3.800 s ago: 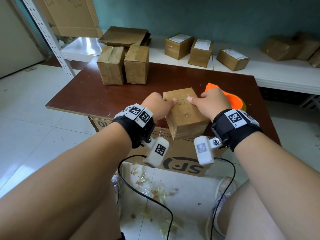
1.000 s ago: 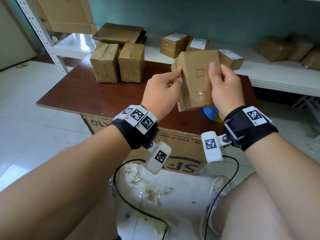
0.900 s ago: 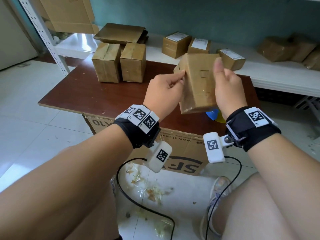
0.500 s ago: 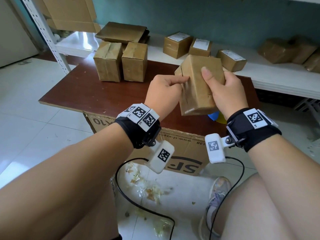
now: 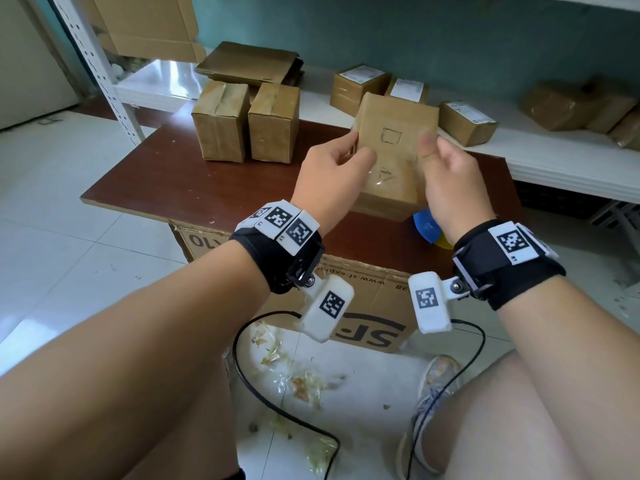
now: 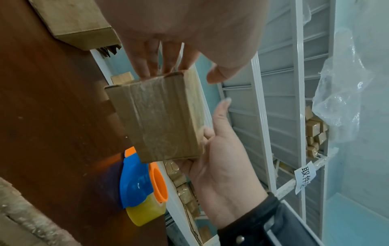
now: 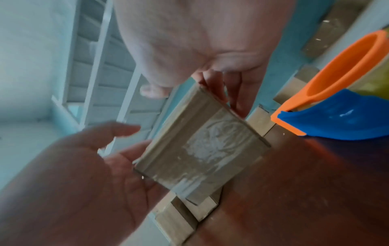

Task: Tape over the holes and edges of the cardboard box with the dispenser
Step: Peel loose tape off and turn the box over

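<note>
I hold a small cardboard box (image 5: 393, 150) up above the table between both hands. Its near face shows a square cut (image 5: 391, 136) and a taped-over tear (image 5: 384, 174). My left hand (image 5: 341, 164) grips its left edge, fingers behind and thumb at the front. On the right edge my right hand (image 5: 436, 157) grips the same way. The left wrist view shows the box (image 6: 162, 119) with clear tape across it. Below the box, the blue, orange and yellow tape dispenser (image 5: 429, 226) lies on the table, also in both wrist views (image 6: 141, 183) (image 7: 336, 108).
Two taped boxes (image 5: 221, 119) (image 5: 273, 121) stand at the back left of the brown table (image 5: 207, 188). A white shelf (image 5: 554, 157) behind carries several more boxes. A large carton (image 5: 363, 306) sits under the table, with cables and tape scraps on the floor.
The box lay on the table under both hands, then was lifted. Over the last second I turned it in the air; the face with the square cut is towards me again.
</note>
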A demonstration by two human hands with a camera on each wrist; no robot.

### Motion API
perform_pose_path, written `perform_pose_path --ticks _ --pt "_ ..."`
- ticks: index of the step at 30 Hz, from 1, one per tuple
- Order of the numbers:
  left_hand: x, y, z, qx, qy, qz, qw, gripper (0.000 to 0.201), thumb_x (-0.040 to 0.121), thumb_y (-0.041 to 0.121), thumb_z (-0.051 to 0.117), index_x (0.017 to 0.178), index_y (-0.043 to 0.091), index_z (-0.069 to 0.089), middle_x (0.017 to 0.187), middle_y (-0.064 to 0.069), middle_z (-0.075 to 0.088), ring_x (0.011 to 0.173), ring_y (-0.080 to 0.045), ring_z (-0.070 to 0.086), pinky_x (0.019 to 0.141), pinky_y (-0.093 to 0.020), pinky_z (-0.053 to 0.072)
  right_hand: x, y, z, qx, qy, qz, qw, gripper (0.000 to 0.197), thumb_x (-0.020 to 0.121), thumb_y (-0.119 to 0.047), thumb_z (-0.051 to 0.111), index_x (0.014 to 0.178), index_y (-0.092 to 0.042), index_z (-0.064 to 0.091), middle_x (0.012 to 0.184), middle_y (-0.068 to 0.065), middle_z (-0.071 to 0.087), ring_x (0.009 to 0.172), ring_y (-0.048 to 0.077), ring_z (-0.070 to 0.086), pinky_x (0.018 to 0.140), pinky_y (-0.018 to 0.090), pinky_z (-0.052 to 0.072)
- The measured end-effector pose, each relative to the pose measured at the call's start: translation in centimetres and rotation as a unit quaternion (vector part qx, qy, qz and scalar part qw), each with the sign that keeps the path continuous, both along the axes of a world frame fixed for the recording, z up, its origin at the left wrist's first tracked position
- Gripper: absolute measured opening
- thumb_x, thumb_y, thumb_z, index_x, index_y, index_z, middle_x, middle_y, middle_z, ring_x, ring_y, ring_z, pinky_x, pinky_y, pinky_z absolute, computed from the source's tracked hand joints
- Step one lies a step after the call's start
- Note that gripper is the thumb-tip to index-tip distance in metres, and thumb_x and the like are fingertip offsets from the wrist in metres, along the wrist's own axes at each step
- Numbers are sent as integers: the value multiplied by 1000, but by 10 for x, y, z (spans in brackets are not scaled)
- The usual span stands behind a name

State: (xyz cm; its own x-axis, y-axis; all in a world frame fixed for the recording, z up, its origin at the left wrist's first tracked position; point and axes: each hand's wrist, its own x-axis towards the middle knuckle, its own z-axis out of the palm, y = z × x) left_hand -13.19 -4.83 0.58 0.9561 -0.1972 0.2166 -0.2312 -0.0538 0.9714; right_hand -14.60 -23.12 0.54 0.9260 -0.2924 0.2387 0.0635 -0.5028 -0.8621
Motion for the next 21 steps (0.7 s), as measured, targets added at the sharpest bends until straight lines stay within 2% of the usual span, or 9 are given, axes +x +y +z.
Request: perform_pose_path --ticks 2,5,8,11,13,15,17,19,21 --pt "-1 0 0 2 -4 -4 1000 38 99 29 63 136 26 70 114 0 80 103 -23 77 92 -52 64 -1 2 -3 -19 -16 1 1000 47 102 -67 50 126 -33 73 115 -13 78 104 6 73 95 41 59" --pt "1 1 -1 61 -52 9 997 56 93 45 79 142 25 60 123 11 76 110 -2 73 95 -36 63 0 5 0 29 -19 -58 998 69 100 -66 37 120 -9 73 115 10 77 110 28 70 101 55 56" --pt "10 4 -6 128 -69 35 989 76 100 45 71 163 19 39 147 5 65 130 -6 63 110 -34 54 -4 10 4 34 -4 -40 999 81 97 -78 29 120 -15 74 112 4 79 108 21 71 101 51 56" --pt "15 2 -8 99 -56 77 991 67 110 45 47 167 13 29 154 -4 59 141 -16 56 116 -42 49 -6 8 6 -15 3 -34 999 82 93 -88 30 115 -22 72 96 -7 74 92 13 67 93 41 55" --pt "15 -1 -7 84 -56 73 992 77 106 58 45 167 14 31 155 -3 58 143 -15 55 117 -44 48 -5 6 6 9 2 -39 999 96 84 -98 36 111 -12 69 83 9 65 75 20 57 78 44 51" --pt "11 -3 -10 104 -67 43 991 95 93 66 67 165 15 32 144 10 65 130 2 60 110 -32 54 -6 7 5 7 -10 -21 1000 101 82 -98 42 116 -7 68 88 26 62 72 29 50 72 54 50" --pt "6 -4 -15 115 -92 40 988 85 89 48 82 157 13 43 121 24 68 111 18 62 100 -20 56 -8 10 4 -2 -13 -8 1000 86 88 -93 42 112 -14 69 86 13 67 73 25 56 77 53 53" --pt "6 -4 -16 85 -87 48 991 58 95 33 75 148 17 58 121 18 73 113 8 67 102 -31 58 -8 10 4 0 -7 -20 1000 66 94 -85 43 95 -23 65 70 -17 60 65 3 53 67 33 48" --pt "9 -4 -11 21 -51 62 997 41 101 30 61 140 20 67 124 8 77 117 -7 71 105 -43 58 -9 8 6 7 -10 -21 1000 43 95 -77 55 93 -34 61 74 -33 64 69 -10 60 71 17 50"
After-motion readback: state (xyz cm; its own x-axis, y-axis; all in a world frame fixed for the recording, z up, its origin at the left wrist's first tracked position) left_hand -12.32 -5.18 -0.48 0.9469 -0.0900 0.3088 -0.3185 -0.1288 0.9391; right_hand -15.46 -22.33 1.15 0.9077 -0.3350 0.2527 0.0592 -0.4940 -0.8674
